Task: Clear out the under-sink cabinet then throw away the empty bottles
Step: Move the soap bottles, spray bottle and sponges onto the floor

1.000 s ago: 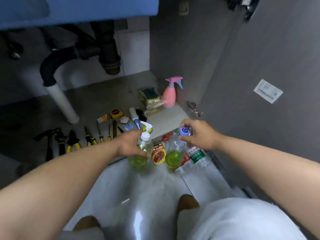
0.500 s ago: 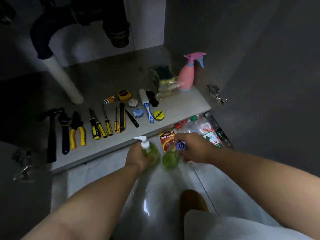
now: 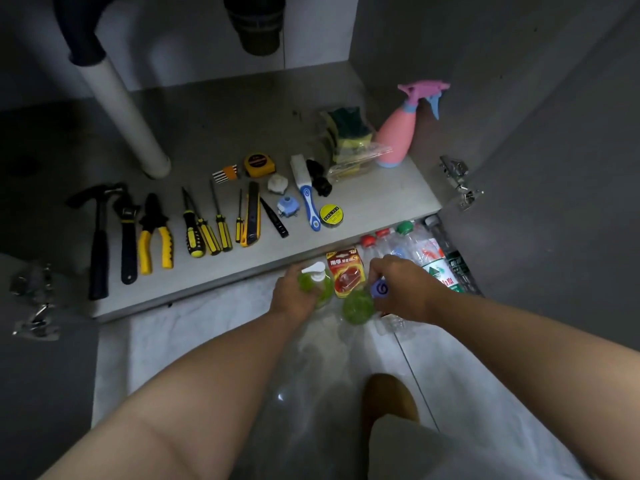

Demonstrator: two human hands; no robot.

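My left hand (image 3: 292,296) grips a clear pump bottle of green liquid (image 3: 320,285) on the floor just in front of the cabinet edge. My right hand (image 3: 401,289) holds a second bottle of green liquid (image 3: 358,306) by its blue cap (image 3: 379,289). Both bottles stand side by side with a red battery pack (image 3: 344,271) behind them. Several clear plastic water bottles (image 3: 422,252) with red and green caps lie to the right by the cabinet wall. A pink spray bottle (image 3: 398,133) stands on the cabinet floor (image 3: 207,109) at the back right.
Hand tools lie in a row on the cabinet floor: hammer (image 3: 98,237), wrench, pliers (image 3: 154,233), screwdrivers, tape measure (image 3: 258,164), brush (image 3: 308,199), tape roll (image 3: 331,214). Packed sponges (image 3: 346,140) sit by the spray bottle. A white drain pipe (image 3: 121,109) stands at the left. An open door's hinge (image 3: 457,181) is at right.
Both hands have brought the two green bottles down and forward out of the cabinet to the floor in front of it. The view has tilted down toward the cabinet floor.
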